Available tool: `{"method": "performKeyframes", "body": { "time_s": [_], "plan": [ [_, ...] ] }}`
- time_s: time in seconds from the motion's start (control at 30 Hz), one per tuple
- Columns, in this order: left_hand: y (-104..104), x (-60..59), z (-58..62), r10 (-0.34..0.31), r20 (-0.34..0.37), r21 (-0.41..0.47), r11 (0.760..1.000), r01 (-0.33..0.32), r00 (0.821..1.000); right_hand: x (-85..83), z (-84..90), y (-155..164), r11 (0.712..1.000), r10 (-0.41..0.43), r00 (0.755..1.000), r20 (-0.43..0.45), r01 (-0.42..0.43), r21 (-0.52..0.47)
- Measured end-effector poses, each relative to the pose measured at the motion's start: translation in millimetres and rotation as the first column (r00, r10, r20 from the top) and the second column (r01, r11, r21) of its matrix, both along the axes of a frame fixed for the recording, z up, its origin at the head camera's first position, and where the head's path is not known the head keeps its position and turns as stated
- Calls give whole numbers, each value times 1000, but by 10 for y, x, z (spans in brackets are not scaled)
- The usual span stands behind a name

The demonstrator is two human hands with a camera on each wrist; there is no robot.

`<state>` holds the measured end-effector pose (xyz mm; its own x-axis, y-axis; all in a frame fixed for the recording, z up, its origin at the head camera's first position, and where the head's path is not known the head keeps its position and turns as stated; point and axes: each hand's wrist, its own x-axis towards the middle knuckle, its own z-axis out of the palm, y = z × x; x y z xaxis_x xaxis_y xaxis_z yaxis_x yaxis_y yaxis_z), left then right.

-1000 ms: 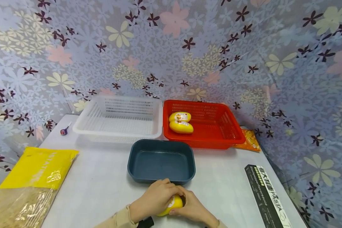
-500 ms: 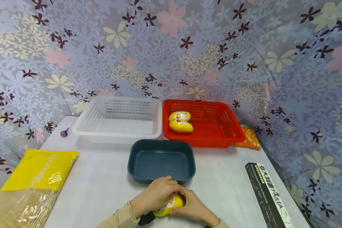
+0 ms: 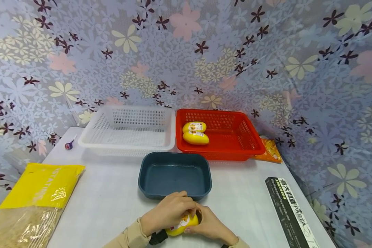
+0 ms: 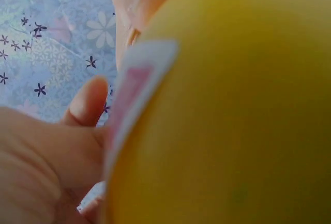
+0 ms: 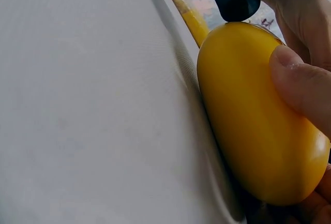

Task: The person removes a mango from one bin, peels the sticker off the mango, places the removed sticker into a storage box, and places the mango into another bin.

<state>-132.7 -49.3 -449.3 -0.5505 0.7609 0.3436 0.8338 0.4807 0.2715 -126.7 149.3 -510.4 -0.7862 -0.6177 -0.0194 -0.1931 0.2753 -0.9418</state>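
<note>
yellow-topped bag (image 3: 38, 199) left of left hand (image 3: 169, 212); lollipop (image 3: 69, 145) farther ahead, same side. black pasta box (image 3: 290, 213) right of right hand (image 3: 210, 225); orange packet (image 3: 270, 152) farther ahead. dark blue tray (image 3: 174, 176) just ahead of left hand; white basket (image 3: 133, 136), red basket (image 3: 227, 137) beyond. flowered cloth (image 3: 161, 65) behind.

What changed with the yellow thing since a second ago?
Just a little: the left hand moved slightly toward the dark blue tub, and more of the yellow thing and its label shows. It slid or turned slightly; I can't tell which. Nothing was let go or newly grabbed. The right hand, tub and baskets stayed about the same.
</note>
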Motion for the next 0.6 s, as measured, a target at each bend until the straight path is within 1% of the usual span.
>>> {"method": "performKeyframes", "body": {
  "time_s": [0.07,0.13,0.2,0.27,0.33,0.4,0.47,0.5,0.53,0.6],
  "plan": [
    [2,-7,-21,3,4,1,1000,-3,1000,-1,-1,-7,1000,-2,1000,-7,2,1],
    [11,-13,-42,0,-17,-4,1000,0,1000,0,-4,-7,1000,-3,1000,-15,3,5],
    [19,-13,-53,-4,-58,-16,1000,3,998,1,-7,-2,1000,-3,1000,-23,3,8],
    [18,-3,-46,0,-121,-34,999,-4,993,-3,-10,2,1000,2,999,-37,-1,15],
    [6,24,-25,4,-196,-56,998,-16,981,-8,-9,4,1000,6,998,-62,-5,22],
    [-5,62,6,7,-270,-75,997,-28,963,-9,-3,6,1000,12,997,-79,-10,27],
    [-17,103,30,11,-331,-86,995,-42,944,-7,4,1,999,16,996,-89,-13,35],
    [-24,121,43,11,-347,-81,996,-42,938,-5,6,-1,999,18,996,-86,-16,33],
    [-32,132,58,12,-340,-75,996,-40,940,-5,0,-3,999,17,997,-77,-14,37],
    [-54,143,81,12,-283,-43,999,-25,959,-2,0,3,999,20,998,-63,-18,38]
  ]
}}
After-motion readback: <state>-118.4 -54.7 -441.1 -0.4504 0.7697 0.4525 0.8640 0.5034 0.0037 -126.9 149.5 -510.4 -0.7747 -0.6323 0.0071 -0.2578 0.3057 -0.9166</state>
